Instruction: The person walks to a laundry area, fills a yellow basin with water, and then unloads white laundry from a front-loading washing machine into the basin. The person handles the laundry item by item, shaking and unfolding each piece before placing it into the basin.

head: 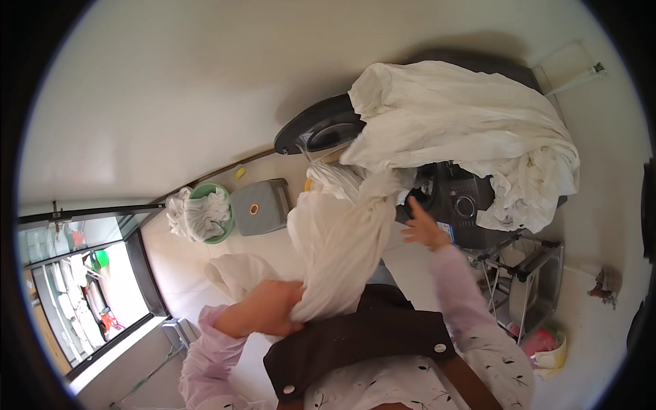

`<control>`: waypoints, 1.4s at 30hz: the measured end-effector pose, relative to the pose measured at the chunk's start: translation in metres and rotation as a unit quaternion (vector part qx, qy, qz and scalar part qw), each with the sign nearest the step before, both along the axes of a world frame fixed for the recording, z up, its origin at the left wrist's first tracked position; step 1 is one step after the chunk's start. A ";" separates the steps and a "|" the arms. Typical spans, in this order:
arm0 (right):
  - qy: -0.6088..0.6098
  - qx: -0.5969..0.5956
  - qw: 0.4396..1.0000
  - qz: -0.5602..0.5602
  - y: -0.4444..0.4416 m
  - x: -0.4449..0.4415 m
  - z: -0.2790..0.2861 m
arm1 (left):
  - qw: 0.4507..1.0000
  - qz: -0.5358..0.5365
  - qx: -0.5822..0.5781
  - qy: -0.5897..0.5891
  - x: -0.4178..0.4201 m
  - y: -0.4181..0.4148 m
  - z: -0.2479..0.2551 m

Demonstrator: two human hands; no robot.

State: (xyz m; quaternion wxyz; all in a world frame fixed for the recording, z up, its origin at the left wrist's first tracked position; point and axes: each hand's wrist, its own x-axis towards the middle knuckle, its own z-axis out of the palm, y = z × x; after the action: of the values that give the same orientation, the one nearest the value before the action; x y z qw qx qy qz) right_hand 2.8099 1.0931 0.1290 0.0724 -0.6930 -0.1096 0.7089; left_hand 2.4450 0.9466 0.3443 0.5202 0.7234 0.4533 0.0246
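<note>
My left hand [269, 310] grips a bunched part of a long white cloth [338, 230] close to the apron's front. The cloth stretches from there up towards the open front-loading washing machine [464, 205]. My right hand [424, 228] has its fingers apart, near the machine's door opening, and holds nothing. A large white fabric heap [461, 113] lies over the machine's top and hangs down its front beside the round dial. The dark round door [323, 125] stands swung out to the left of the heap.
A green basin [228, 228] with white laundry stands on the floor beside a grey stool [259, 207]. Right of my right arm is a metal rack with a basin [535, 287]. A framed glass door [138, 271] stands at the far left, near a mop [177, 335].
</note>
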 end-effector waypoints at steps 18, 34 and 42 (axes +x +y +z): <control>0.257 0.160 0.950 -0.071 -0.113 -0.055 0.043 | 0.901 0.346 -0.262 0.023 -0.094 -0.053 -0.070; 0.325 -0.100 0.925 0.167 -0.111 -0.138 0.064 | 0.904 0.406 -0.130 -0.014 0.028 -0.005 -0.145; 0.365 -0.063 0.883 0.289 -0.108 -0.183 0.092 | 0.866 0.483 -0.129 0.003 -0.008 -0.025 -0.081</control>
State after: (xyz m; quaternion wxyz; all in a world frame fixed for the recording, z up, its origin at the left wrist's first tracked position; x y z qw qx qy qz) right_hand 2.6268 0.9852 0.2212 -0.1448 -0.3256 -0.2256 0.9067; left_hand 2.4368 0.9212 0.2629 0.5305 0.3411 0.7465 0.2121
